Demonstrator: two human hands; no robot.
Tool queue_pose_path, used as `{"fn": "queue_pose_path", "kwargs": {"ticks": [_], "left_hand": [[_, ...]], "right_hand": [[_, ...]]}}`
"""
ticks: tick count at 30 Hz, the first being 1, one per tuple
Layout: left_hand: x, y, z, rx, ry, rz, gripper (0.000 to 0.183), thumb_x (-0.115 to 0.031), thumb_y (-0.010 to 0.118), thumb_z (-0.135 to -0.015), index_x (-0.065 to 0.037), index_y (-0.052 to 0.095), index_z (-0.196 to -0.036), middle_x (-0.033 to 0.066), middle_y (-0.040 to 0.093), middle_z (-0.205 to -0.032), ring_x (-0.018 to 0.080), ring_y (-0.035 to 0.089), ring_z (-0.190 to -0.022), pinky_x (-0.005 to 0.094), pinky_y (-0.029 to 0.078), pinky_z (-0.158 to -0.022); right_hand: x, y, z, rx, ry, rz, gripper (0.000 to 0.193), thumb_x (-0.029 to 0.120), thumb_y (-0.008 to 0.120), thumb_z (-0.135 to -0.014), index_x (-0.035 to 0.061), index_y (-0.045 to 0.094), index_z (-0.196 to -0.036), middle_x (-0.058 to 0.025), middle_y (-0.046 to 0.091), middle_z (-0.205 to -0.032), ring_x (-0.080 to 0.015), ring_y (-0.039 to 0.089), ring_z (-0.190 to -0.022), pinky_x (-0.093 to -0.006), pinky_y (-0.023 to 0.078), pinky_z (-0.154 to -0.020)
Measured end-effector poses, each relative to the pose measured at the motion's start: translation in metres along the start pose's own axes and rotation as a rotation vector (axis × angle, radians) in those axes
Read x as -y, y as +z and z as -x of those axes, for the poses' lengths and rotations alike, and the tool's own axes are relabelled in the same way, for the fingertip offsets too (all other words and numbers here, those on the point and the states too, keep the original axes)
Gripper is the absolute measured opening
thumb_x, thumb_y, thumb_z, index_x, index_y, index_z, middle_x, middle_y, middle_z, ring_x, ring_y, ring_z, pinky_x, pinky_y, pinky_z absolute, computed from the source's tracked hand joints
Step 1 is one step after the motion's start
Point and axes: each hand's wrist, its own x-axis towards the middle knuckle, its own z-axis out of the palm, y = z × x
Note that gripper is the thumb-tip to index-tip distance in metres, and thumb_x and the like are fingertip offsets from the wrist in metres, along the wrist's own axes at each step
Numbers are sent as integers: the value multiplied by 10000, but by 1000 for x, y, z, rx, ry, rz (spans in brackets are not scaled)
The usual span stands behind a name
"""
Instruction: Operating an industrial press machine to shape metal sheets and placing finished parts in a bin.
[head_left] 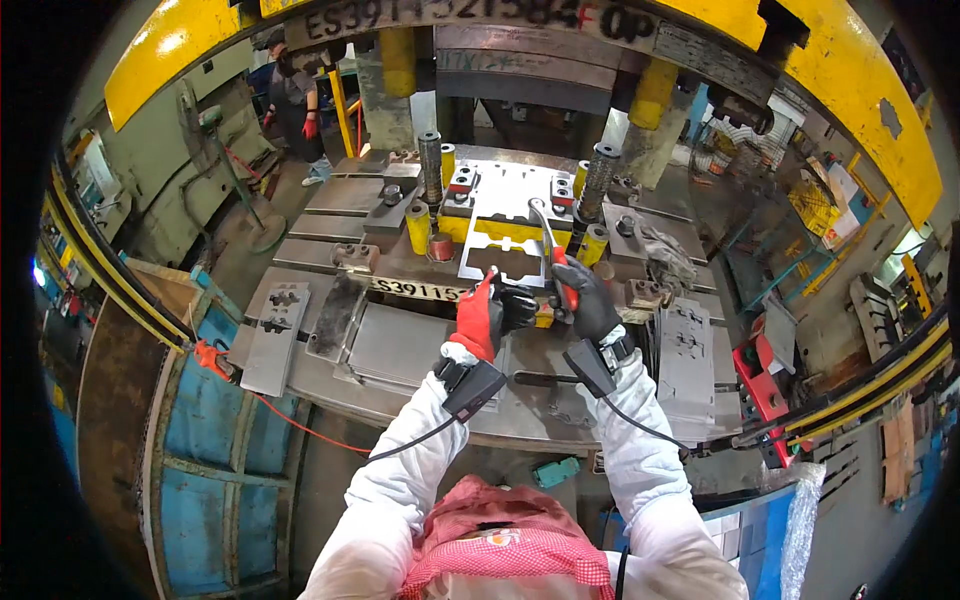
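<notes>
My right hand (pixel 590 303), in a black-coated glove, is closed round the red handle of a metal-ended hand tool (pixel 551 236). The tool's rounded tip rests over a bright, flat metal sheet (pixel 507 190) on the press die. In front, a metal frame section with large cut-outs (pixel 503 243) reaches toward me. My left hand (pixel 492 312), in a red and black glove, is at that section's front edge. Its thumb points up against the edge and its fingers are curled. What those fingers hold, if anything, is hidden.
Ribbed guide posts (pixel 598 182) and yellow cylinders (pixel 418 228) flank the die. Grey metal sheets are stacked at left (pixel 395 345) and right (pixel 686 350). The yellow press frame (pixel 860 90) hangs overhead. Another person (pixel 292 100) stands at the far left.
</notes>
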Motion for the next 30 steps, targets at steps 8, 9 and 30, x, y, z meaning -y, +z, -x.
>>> {"fn": "queue_pose_path", "kwargs": {"ticks": [8,9,30], "left_hand": [[-27,43,43,33,-8,23,515,-435,411,-884,41,600,-831,140,633,-686,231,617,-537,327,527,-510],[-27,41,42,8,0,39,510,-420,434,-877,58,602,-818,153,639,-697,246,623,-538,339,531,-508],[-27,34,34,196,-131,54,579,-489,369,-877,37,611,-873,154,644,-734,256,635,-625,380,542,-605]], "right_hand": [[19,-12,4,56,-10,66,390,240,536,-806,52,470,-1141,-2,533,-747,-62,472,-536,-199,388,-426],[20,-8,10,55,-30,32,408,244,537,-805,49,460,-1154,-5,534,-752,-62,473,-541,-200,390,-429],[-118,2,313,-418,227,-111,397,237,522,-808,50,429,-1145,-108,597,-864,-131,540,-612,-262,457,-541]]}}
